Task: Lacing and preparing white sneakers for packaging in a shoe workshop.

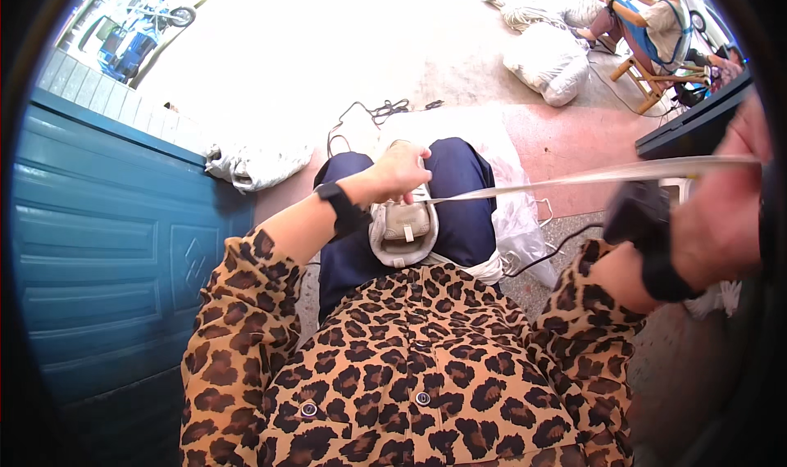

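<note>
While resting a beige shoe (407, 219) on the lap (464, 221), midway between its left and right edges with the heel toward the near edge, am angling the left forearm (283, 225) inward and curling the left hand (399, 172) over the shoe, fingers bent; cannot tell whether pinching anything. Am holding the blurred right hand (721, 213) beyond the lap's right edge, grasping and tautening the white lace (574, 179).

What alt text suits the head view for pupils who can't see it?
A right hand holds a pale lace stretched from a beige shoe between navy-trousered thighs; the left hand is over the shoe. Blue panels stand left.
</note>
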Action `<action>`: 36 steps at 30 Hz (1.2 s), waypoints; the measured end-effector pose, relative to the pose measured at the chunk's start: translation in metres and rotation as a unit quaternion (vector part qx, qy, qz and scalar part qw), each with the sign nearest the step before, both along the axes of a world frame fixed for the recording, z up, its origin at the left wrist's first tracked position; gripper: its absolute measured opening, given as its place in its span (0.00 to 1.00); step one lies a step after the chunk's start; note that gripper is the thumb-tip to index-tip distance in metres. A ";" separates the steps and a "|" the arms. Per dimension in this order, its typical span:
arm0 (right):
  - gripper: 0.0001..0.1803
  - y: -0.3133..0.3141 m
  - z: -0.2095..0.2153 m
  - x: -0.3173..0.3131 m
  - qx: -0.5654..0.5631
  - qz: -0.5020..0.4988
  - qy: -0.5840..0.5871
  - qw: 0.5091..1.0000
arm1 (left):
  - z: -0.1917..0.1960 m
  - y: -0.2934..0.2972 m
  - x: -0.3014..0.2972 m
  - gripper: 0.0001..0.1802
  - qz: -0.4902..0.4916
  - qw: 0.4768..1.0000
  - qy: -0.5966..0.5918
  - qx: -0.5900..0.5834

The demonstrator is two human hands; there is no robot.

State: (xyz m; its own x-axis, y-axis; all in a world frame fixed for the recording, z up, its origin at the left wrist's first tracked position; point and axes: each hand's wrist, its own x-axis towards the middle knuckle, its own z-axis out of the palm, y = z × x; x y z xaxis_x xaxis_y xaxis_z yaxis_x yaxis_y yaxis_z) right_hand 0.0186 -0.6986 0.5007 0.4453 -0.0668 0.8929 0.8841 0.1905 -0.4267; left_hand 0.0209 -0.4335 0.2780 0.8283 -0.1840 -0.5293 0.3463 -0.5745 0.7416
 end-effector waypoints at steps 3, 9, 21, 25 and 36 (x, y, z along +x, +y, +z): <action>0.14 -0.012 -0.033 0.005 0.087 0.103 0.109 0.985 | 0.000 0.028 -0.017 0.20 -0.029 0.985 -0.169 0.031; 0.08 0.105 -0.195 -0.015 -0.336 0.115 0.370 0.858 | -0.014 0.074 -0.050 0.14 -0.181 0.932 -0.278 0.147; 0.03 0.167 -0.280 -0.056 -0.617 -0.107 0.123 0.770 | -0.021 0.047 -0.086 0.04 -0.116 0.859 -0.338 0.367; 0.04 0.171 -0.273 -0.051 -0.644 -0.071 0.124 0.751 | -0.024 0.040 -0.089 0.04 -0.089 0.855 -0.355 0.367; 0.14 0.025 -0.002 0.030 0.055 0.599 0.361 0.713 | 0.002 0.043 -0.051 0.08 -0.099 0.938 -0.257 0.213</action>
State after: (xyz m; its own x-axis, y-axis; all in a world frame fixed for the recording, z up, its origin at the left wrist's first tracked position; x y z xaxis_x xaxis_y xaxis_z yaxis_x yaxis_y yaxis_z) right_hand 0.0484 -0.6739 0.4983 0.5820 0.6960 0.4206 -0.3838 0.6911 -0.6124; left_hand -0.0301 -0.3905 0.2805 0.9659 -0.2237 -0.1308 -0.1382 -0.8718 0.4700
